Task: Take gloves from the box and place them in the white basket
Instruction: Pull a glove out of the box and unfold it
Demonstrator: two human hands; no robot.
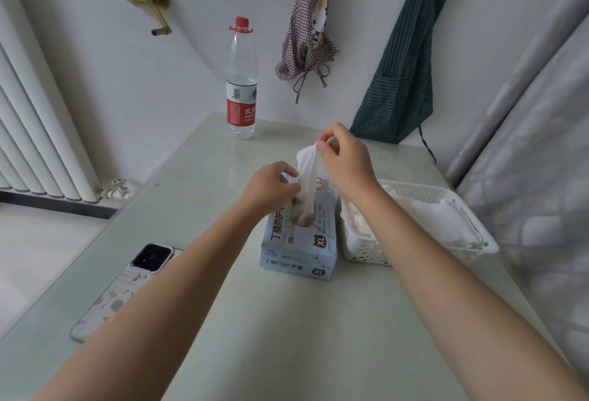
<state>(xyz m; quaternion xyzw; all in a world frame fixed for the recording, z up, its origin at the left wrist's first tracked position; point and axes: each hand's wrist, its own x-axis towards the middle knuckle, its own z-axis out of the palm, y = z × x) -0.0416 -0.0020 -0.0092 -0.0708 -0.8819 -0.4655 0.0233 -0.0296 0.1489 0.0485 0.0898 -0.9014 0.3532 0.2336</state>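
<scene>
1. Nearest on the tabletop [287, 337], the box [299, 241] stands just left of the white basket [471, 228].
2. The left hand [271, 184] curls its fingers [288, 174] at the glove's lower part, over the box opening.
3. The glove [307, 171] stretches upright, its long axis running up and far.
4. Farthest, the right hand [347, 158] pinches its top; the basket lies near-right of it, so this is the nearer hand.

Right grip [345, 158] pinches raised; left grip [274, 184] pinches lower.
</scene>
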